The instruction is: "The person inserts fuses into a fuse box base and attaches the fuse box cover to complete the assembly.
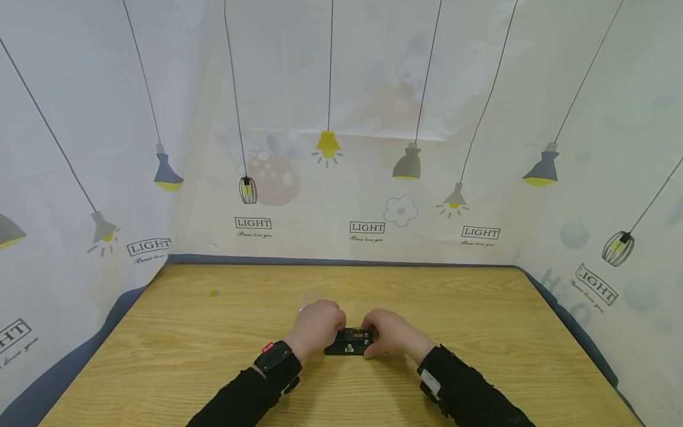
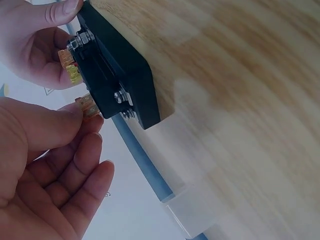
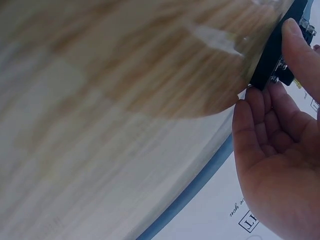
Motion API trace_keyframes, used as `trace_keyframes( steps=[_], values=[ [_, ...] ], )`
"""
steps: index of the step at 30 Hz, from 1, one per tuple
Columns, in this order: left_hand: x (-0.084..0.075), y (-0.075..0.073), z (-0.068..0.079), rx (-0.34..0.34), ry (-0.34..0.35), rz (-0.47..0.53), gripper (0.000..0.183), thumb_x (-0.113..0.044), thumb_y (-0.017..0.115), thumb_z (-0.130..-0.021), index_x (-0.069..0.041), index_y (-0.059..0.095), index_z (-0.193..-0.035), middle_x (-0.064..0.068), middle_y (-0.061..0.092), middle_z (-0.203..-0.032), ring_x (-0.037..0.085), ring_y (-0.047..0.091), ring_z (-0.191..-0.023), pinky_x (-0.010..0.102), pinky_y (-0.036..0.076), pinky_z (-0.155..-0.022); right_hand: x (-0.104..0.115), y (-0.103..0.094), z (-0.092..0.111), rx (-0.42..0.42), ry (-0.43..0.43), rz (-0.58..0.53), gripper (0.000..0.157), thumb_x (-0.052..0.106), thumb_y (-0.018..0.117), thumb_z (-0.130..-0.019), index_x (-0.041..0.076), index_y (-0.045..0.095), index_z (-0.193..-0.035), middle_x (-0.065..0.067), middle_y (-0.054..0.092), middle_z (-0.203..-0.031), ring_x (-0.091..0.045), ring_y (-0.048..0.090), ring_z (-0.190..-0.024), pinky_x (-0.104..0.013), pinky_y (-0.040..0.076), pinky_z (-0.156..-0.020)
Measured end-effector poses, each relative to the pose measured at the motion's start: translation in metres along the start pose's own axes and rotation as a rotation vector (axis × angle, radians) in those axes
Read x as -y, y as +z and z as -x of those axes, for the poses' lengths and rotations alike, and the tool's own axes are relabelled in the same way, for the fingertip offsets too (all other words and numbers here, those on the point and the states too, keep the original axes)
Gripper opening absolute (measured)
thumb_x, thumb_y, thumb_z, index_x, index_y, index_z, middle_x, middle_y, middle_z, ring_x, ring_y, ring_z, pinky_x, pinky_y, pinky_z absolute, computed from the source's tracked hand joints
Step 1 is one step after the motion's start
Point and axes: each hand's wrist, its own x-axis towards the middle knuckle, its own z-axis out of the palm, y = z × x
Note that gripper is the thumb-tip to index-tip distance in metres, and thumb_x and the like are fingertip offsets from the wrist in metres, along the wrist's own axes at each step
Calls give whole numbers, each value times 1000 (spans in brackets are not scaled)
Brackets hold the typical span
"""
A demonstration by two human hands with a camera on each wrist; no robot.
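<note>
A black fuse block (image 1: 347, 346) with silver screw terminals sits on the table between the two hands. My left hand (image 1: 319, 325) pinches an orange blade fuse (image 2: 88, 108) between thumb and forefinger, at the near end of the block in the left wrist view. Its other fingers are loosely bent. A yellow blade fuse (image 2: 74, 75) and another orange fuse (image 2: 65, 57) stand in the block. My right hand (image 1: 393, 333) grips the block's right end, with its thumb (image 3: 295, 37) on the long side and fingers at the end.
A translucent plastic container (image 1: 309, 298) stands just beyond the left hand. A small yellow piece (image 1: 214, 293) lies at the table's back left. The wooden table (image 1: 453, 296) is walled in by white sheets printed with lamps (image 1: 328, 142).
</note>
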Motion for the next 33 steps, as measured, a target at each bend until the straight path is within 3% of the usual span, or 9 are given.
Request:
trace_keyframes(
  steps=[18,33],
  values=[
    [-2,4,-3,-6,21,-85,22,-3,68,-79,-18,63,-64,-7,46,-60,8,43,-55,22,38,-51,-4,5,1,-9,-12,16,42,28,81,-69,10,61,-101,2,51,-87,-12,46,-71,-30,42,-66],
    [-7,0,-5,30,-1,-151,19,-7,72,-77,-18,63,-66,-5,49,-62,11,48,-58,24,41,-52,0,2,0,-2,7,-9,41,26,82,-68,9,62,-100,0,52,-84,-13,46,-69,-30,41,-64]
  ],
)
